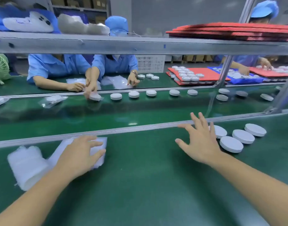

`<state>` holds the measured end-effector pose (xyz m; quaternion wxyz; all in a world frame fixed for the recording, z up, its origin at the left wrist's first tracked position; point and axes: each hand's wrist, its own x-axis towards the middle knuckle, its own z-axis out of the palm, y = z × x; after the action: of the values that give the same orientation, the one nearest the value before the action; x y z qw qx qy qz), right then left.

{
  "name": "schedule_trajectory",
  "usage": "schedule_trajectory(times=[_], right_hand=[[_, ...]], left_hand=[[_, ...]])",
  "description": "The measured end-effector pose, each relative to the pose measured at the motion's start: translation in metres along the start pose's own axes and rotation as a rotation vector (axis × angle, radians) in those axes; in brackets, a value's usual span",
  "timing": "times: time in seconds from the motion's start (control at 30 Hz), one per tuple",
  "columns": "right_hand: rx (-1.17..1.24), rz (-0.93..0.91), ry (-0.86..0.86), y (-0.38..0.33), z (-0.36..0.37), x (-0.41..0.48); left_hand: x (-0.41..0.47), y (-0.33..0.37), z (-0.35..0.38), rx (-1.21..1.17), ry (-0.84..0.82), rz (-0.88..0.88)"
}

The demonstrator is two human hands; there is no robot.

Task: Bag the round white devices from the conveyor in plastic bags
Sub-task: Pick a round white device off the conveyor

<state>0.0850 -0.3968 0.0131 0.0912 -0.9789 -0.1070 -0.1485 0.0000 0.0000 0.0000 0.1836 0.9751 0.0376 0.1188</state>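
Devices (231, 144) sit clustered at the desk's (140, 176) far right edge, the right hand (198, 141) spread open just beside them and the left hand (76, 154) flat on the bags (26, 163); pick-up seems next, needing a grip on one.

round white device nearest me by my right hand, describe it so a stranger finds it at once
On the near green table, four round white devices cluster right of the right hand. The frontmost device sits lowest in view, fully uncovered, beside the wrist.
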Motion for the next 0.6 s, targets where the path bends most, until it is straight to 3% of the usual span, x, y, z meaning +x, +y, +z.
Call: schedule_trajectory(times=[0.1, 0.2, 0.37, 0.5, 0.6], right_hand=[[-0.172, 0.310, -0.169, 0.066, -0.007, 0.002], [-0.166, 0.378, -0.330, 0.111, -0.006, -0.011], [-0.302, 0.376, -0.086, 0.114, 0.010, 0.003], [-0.273, 0.386, -0.110, 0.109, 0.023, 0.028], [-0.418, 0.327, -0.144, 0.107, 0.019, 0.045]], left_hand=[[-0.010, -0.012, 0.011, 0.074, -0.035, 0.002], [-0.018, -0.009, 0.019, 0.082, -0.008, 0.045], [-0.021, -0.008, 0.015, 0.060, 0.003, 0.035], [-0.028, -0.005, 0.013, 0.012, 0.062, 0.065], [-0.031, -0.003, 0.012, 0.004, -0.028, 0.048]])
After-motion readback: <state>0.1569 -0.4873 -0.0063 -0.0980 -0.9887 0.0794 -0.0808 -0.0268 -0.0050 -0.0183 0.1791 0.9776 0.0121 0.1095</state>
